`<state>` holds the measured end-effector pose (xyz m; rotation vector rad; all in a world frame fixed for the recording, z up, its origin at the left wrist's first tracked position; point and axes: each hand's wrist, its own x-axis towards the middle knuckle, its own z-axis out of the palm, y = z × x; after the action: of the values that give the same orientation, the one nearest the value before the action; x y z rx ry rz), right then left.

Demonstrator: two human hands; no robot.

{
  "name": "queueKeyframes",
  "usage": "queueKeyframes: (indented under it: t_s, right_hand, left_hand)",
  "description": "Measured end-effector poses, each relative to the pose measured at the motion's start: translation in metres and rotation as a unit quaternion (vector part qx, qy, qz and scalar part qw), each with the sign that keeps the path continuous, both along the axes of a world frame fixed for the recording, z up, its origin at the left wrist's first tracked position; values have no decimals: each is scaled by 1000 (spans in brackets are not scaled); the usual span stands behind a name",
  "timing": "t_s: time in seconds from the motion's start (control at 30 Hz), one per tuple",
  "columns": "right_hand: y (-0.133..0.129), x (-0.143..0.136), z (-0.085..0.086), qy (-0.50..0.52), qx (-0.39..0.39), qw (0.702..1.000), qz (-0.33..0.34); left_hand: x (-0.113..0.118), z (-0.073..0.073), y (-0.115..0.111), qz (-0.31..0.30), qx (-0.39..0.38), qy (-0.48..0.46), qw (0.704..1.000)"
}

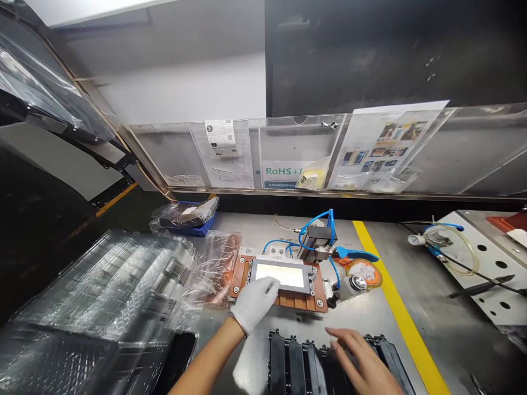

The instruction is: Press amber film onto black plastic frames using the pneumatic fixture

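Note:
My left hand (pixel 255 303), in a white glove, rests at the lower left edge of a dark-framed panel (pixel 290 274) with a bright, pale face. Its fingers are curled together, and whatever lies under them is hidden. The panel sits in a brown fixture (pixel 320 291) with metal screws, blue air tubes (pixel 331 227) and a dark block (pixel 319 241) behind it. Bare, my right hand (pixel 364 359) hovers over or touches a row of black slotted plastic parts (pixel 292 365) at the front. Its fingers are stretched and apart.
Clear plastic trays (pixel 111 291) are stacked at left, beside a crumpled clear bag (pixel 209 269). A blue bin (pixel 197 226) stands behind. Right of the fixture are a round push button (pixel 357 282), an orange tape roll (pixel 374 274), a yellow line (pixel 399 307) and a perforated metal box (pixel 486 263).

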<state>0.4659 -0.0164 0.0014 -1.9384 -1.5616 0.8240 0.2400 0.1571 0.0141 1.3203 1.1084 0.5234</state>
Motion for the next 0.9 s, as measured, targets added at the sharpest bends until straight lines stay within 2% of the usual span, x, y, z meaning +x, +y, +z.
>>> queueKeyframes:
  t_s: [0.07, 0.13, 0.23, 0.27, 0.37, 0.43, 0.5, 0.57, 0.63, 0.73, 0.83, 0.9]
  right_hand:
    - [23, 13, -6, -75, 32, 997, -16]
    - [43, 22, -16, -125, 45, 991, -16]
    - [62, 30, -27, -147, 42, 988, -11]
    - [65, 31, -28, -146, 37, 989, -9]
    - [67, 34, -23, -143, 19, 990, -13]
    - [63, 36, -17, -130, 3, 991, -24]
    - [59, 36, -14, -104, -6, 994, -41]
    - [59, 33, -16, -61, -8, 996, -58]
    - [66, 26, -21, 0, -12, 997, -80]
    - [87, 10, -33, 115, -45, 984, -130]
    - [109, -5, -42, 230, -78, 953, -182]
    - [115, -12, -44, 291, -76, 929, -215]
  left_hand:
    - [11, 1, 3, -27, 69, 5, 997]
    - [21, -3, 4, -68, 160, 29, 984]
    - [29, -15, 3, -117, 304, 111, 939]
    - [30, -18, 3, -125, 334, 134, 925]
    - [26, -21, 4, -128, 368, 164, 906]
    - [17, -19, 5, -98, 386, 182, 899]
    - [0, -17, 7, -22, 368, 213, 905]
    - [-19, -17, 9, 66, 302, 248, 918]
    - [-36, -19, 14, 114, 224, 273, 929]
    - [-45, -22, 25, 96, 165, 277, 942]
    - [-37, -23, 35, 66, 129, 260, 955]
    - [-30, -23, 35, 59, 97, 252, 961]
